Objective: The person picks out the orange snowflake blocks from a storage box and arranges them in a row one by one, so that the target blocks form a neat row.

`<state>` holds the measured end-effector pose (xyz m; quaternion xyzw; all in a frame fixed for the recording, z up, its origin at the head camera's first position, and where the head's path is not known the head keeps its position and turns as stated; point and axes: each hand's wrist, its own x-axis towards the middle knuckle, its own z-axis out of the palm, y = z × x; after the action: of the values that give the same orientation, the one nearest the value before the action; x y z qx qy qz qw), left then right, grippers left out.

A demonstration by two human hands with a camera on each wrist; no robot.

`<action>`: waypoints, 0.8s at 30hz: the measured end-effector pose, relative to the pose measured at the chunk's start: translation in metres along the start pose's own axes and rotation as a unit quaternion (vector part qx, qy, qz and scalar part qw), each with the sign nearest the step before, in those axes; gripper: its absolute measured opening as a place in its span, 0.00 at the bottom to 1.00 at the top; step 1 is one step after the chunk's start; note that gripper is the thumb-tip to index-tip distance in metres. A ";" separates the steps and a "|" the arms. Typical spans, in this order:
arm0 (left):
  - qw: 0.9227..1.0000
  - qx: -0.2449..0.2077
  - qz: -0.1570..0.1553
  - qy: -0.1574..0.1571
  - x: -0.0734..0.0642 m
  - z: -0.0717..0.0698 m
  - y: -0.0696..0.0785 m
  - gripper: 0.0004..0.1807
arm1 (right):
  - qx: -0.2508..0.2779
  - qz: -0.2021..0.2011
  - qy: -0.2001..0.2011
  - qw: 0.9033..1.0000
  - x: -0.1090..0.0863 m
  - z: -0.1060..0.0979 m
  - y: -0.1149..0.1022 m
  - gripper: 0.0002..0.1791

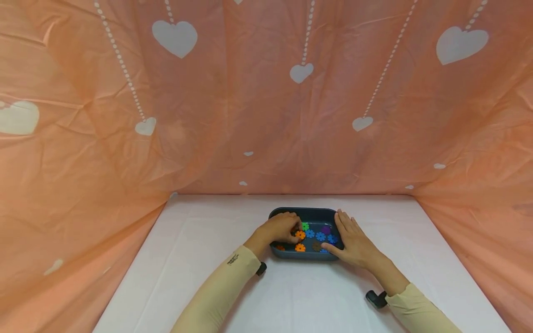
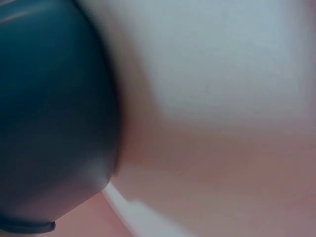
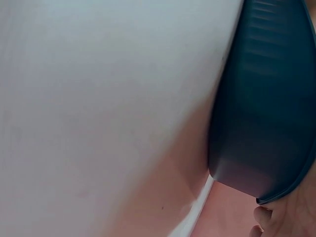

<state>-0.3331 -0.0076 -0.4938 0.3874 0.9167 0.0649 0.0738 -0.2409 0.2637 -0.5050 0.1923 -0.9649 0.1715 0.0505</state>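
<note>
Right in among the discs with the left hand, reaching over one end of the dark tray and pinching an orange disc between thumb and bent fingertips. Just beside those fingertips, on the far side, a green disc; touching or not, cannot tell. To the right of the pinch, very near, a blue disc. On the near side of the same thumb, another orange disc, and back toward the wrist, a reddish disc, down in shadow.

Across now to the right hand: spread at the opposite end, with straight fingers along the rim and thumb stretched inward over the tray. Right by that thumb's tip, a brown disc; partly hidden under the thumb, more blue. Between the two sets of fingers, two further blue discs and, close to the right fingers, a purple disc. Beneath it all, a white table; well beyond the fingertips, a peach curtain with white hearts.
</note>
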 end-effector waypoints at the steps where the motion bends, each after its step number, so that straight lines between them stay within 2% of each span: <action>1: 1.000 -0.008 -0.001 0.002 -0.001 0.000 0.000 0.19 | 0.000 0.000 -0.001 1.000 0.000 0.000 0.000 0.61; 7: 0.999 -0.039 -0.001 0.023 -0.009 -0.005 0.000 0.18 | 0.004 0.002 -0.004 1.000 -0.001 -0.001 -0.002 0.61; 13: 0.997 -0.067 0.002 0.050 -0.023 -0.015 -0.004 0.17 | 0.005 0.004 -0.006 1.000 -0.002 -0.002 -0.003 0.61; 18: 0.993 -0.091 0.012 0.076 -0.036 -0.024 -0.011 0.16 | 0.003 -0.001 0.006 1.000 -0.003 -0.004 -0.005 0.61; 24: 0.988 -0.118 0.000 0.098 -0.054 -0.030 -0.023 0.16 | 0.005 -0.006 0.011 1.000 -0.003 -0.002 -0.005 0.60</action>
<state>-0.3173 -0.0641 -0.4641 0.3676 0.9054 0.2105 0.0286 -0.2358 0.2609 -0.5016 0.1962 -0.9624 0.1777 0.0611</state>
